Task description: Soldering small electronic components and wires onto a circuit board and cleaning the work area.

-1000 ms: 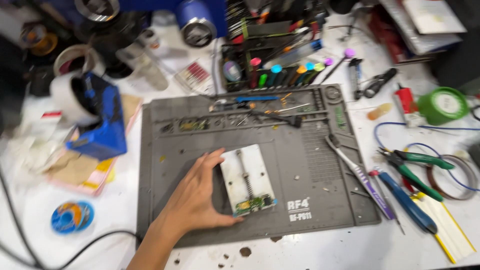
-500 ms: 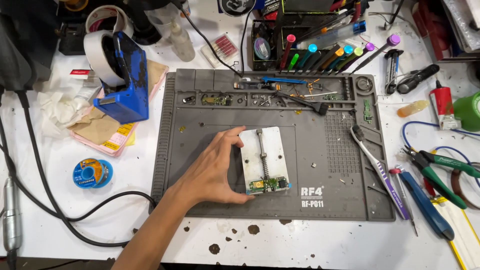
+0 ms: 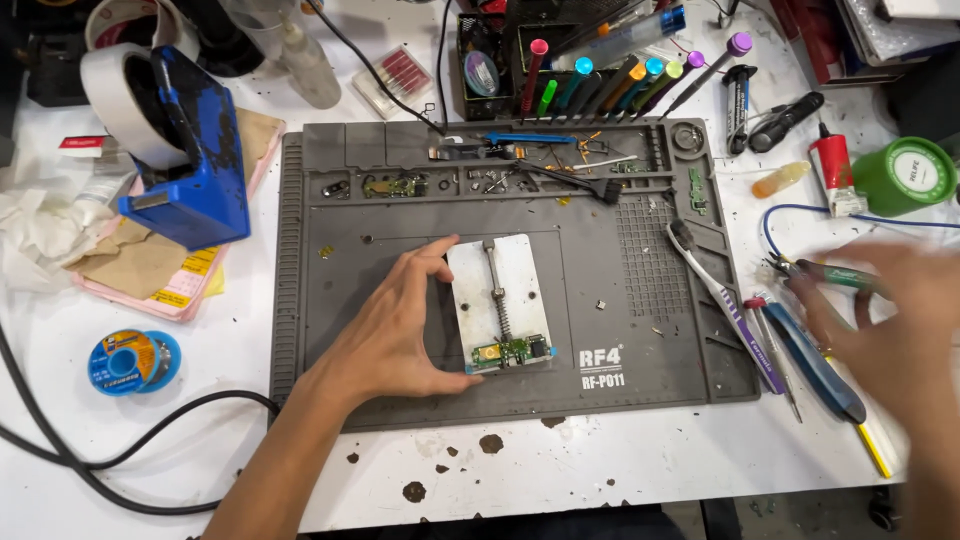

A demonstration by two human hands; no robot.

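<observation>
My left hand rests on the grey work mat, thumb and fingers gripping the left edge of a white metal board holder. A small green circuit board is clamped at the holder's near end. My right hand is blurred at the right edge, off the mat, with its fingers spread and nothing in them. It hovers over a green-handled plier and a blue-handled tool.
A purple-and-white toothbrush lies on the mat's right side. Small parts and a black brush fill its top trays. Blue tape dispenser, solder spool and black cable at left; screwdriver rack behind; green round container right.
My right hand has come into view from the right, over the hand tools. My left hand stays on the board holder. The view has steadied over the mat.
</observation>
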